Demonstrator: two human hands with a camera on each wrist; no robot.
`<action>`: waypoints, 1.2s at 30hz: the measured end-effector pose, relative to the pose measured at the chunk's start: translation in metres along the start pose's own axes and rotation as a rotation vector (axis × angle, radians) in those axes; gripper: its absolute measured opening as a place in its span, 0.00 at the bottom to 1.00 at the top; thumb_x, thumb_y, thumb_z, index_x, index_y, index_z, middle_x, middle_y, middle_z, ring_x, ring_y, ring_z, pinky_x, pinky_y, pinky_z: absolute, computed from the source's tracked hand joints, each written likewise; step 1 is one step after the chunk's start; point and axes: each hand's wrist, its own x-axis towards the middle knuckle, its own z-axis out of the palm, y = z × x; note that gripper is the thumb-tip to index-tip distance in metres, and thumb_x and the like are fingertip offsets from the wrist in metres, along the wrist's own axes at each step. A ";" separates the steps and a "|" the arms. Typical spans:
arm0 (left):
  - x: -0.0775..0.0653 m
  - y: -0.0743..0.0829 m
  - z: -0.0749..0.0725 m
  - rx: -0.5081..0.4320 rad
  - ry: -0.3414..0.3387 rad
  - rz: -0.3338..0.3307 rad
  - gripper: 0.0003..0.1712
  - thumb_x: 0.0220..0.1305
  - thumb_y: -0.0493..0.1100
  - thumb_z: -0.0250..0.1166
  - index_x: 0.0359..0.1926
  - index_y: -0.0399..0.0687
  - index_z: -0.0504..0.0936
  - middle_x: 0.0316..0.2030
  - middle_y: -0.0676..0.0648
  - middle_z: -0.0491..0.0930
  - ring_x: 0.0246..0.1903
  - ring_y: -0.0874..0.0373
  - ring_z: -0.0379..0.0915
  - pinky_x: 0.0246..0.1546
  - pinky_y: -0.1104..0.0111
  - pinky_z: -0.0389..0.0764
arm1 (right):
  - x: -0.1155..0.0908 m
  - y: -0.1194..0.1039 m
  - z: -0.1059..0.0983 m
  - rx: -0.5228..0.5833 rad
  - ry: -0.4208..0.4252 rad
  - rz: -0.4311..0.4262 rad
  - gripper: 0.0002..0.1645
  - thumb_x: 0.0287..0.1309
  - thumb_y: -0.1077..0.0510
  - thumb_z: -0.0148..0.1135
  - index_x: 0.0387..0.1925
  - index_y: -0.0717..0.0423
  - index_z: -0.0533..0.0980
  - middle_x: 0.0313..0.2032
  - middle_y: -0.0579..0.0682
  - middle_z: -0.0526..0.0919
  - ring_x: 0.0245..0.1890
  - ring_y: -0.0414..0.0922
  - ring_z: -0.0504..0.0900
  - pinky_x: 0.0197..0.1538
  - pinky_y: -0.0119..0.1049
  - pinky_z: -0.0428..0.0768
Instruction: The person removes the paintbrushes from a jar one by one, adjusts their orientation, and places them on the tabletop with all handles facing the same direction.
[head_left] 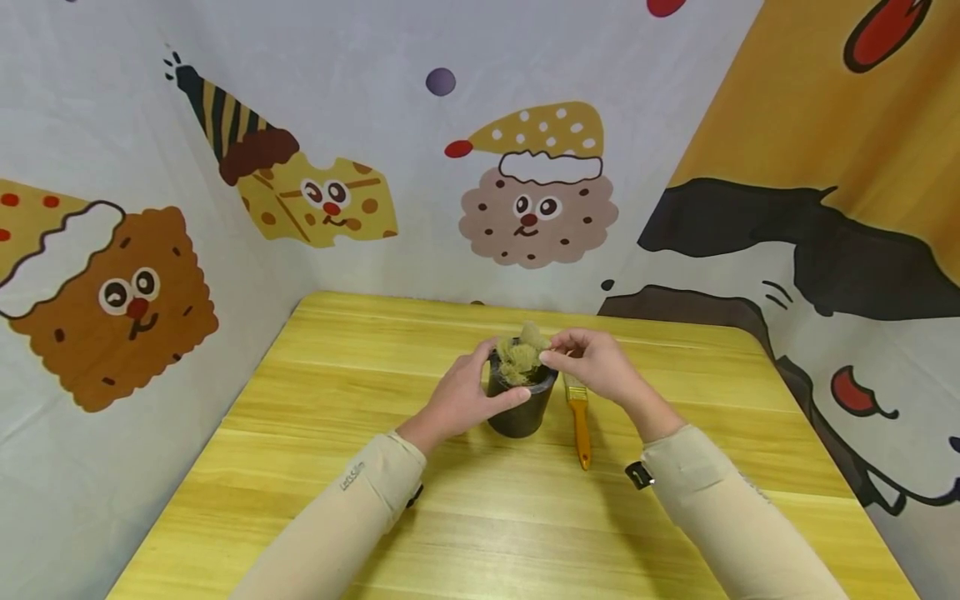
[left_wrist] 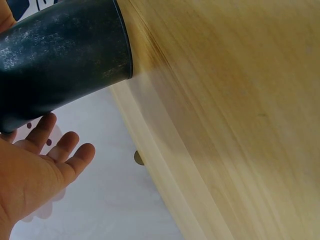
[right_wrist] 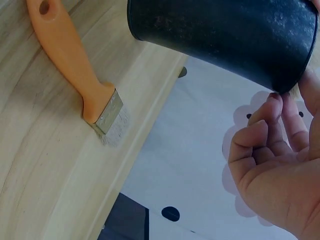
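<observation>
A black pot [head_left: 517,412] stands upright on the wooden table, with a fuzzy yellow-green plant [head_left: 519,363] showing above its rim. My left hand [head_left: 468,392] grips the pot at its upper left, thumb along the front near the rim and fingers round the far side. Thumb and forefinger of my right hand [head_left: 592,362] pinch the plant's edge at the right of the rim. In the left wrist view the dark pot wall [left_wrist: 65,55] lies over the fingers. The right wrist view has the right hand [right_wrist: 280,165] close under the pot rim, its fingertips partly hidden.
A paintbrush [head_left: 581,429] with an orange handle lies flat on the table just right of the pot, bristles pointing away. The table [head_left: 337,367] ends at a printed cartoon cloth [head_left: 420,208] behind it and at both sides.
</observation>
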 end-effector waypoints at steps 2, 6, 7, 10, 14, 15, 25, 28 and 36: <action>0.000 0.000 0.000 0.001 0.000 0.004 0.63 0.62 0.81 0.65 0.87 0.62 0.51 0.79 0.39 0.65 0.77 0.39 0.64 0.71 0.38 0.72 | 0.000 -0.001 0.002 -0.005 0.011 0.000 0.22 0.68 0.41 0.73 0.52 0.51 0.86 0.45 0.52 0.88 0.41 0.54 0.86 0.43 0.40 0.84; -0.001 -0.001 0.000 0.002 -0.001 0.010 0.63 0.62 0.82 0.64 0.87 0.61 0.51 0.79 0.39 0.66 0.77 0.39 0.65 0.70 0.38 0.73 | 0.000 -0.002 0.006 -0.004 0.039 -0.013 0.19 0.68 0.42 0.74 0.49 0.50 0.87 0.46 0.53 0.88 0.40 0.57 0.87 0.39 0.40 0.84; 0.000 -0.001 0.000 0.002 -0.002 0.010 0.64 0.62 0.83 0.64 0.87 0.61 0.51 0.79 0.38 0.66 0.76 0.39 0.65 0.70 0.38 0.73 | 0.000 -0.002 0.007 -0.005 0.043 -0.016 0.18 0.68 0.43 0.74 0.49 0.50 0.87 0.46 0.53 0.89 0.39 0.55 0.87 0.39 0.40 0.84; 0.000 -0.003 0.001 0.010 -0.004 0.011 0.65 0.61 0.84 0.63 0.87 0.59 0.50 0.79 0.38 0.66 0.76 0.39 0.66 0.69 0.38 0.74 | 0.000 -0.003 0.009 -0.011 0.048 -0.022 0.17 0.69 0.44 0.73 0.47 0.50 0.88 0.47 0.54 0.90 0.36 0.51 0.87 0.37 0.40 0.84; 0.001 -0.003 0.001 0.018 -0.006 0.006 0.65 0.61 0.85 0.62 0.87 0.60 0.49 0.79 0.38 0.66 0.75 0.39 0.66 0.69 0.39 0.75 | 0.001 -0.005 0.012 -0.028 0.051 -0.004 0.18 0.69 0.43 0.73 0.49 0.51 0.89 0.46 0.54 0.91 0.33 0.49 0.86 0.34 0.39 0.83; 0.001 -0.003 0.001 0.019 -0.006 0.004 0.65 0.61 0.84 0.62 0.87 0.60 0.49 0.79 0.38 0.66 0.75 0.39 0.66 0.69 0.39 0.74 | 0.001 -0.005 0.012 -0.034 0.055 0.002 0.19 0.69 0.42 0.72 0.49 0.51 0.89 0.46 0.55 0.91 0.32 0.49 0.86 0.33 0.39 0.83; 0.000 -0.002 0.000 0.020 -0.005 0.001 0.65 0.62 0.82 0.64 0.87 0.57 0.50 0.79 0.37 0.66 0.75 0.39 0.67 0.69 0.39 0.74 | 0.002 -0.010 0.016 -0.069 0.095 0.016 0.19 0.71 0.44 0.71 0.51 0.55 0.88 0.53 0.57 0.90 0.35 0.46 0.85 0.34 0.37 0.83; 0.000 -0.002 0.000 0.021 -0.006 -0.001 0.65 0.63 0.82 0.64 0.87 0.57 0.50 0.79 0.37 0.65 0.75 0.39 0.67 0.69 0.39 0.75 | 0.002 -0.010 0.016 -0.075 0.098 0.016 0.20 0.72 0.45 0.70 0.51 0.55 0.88 0.56 0.57 0.89 0.39 0.47 0.87 0.37 0.37 0.84; -0.001 -0.001 0.000 0.017 -0.010 -0.003 0.65 0.62 0.82 0.63 0.87 0.57 0.49 0.79 0.37 0.65 0.75 0.39 0.67 0.69 0.39 0.75 | 0.002 -0.010 0.015 -0.058 0.090 0.050 0.20 0.71 0.43 0.70 0.52 0.54 0.89 0.57 0.57 0.88 0.44 0.50 0.88 0.40 0.38 0.85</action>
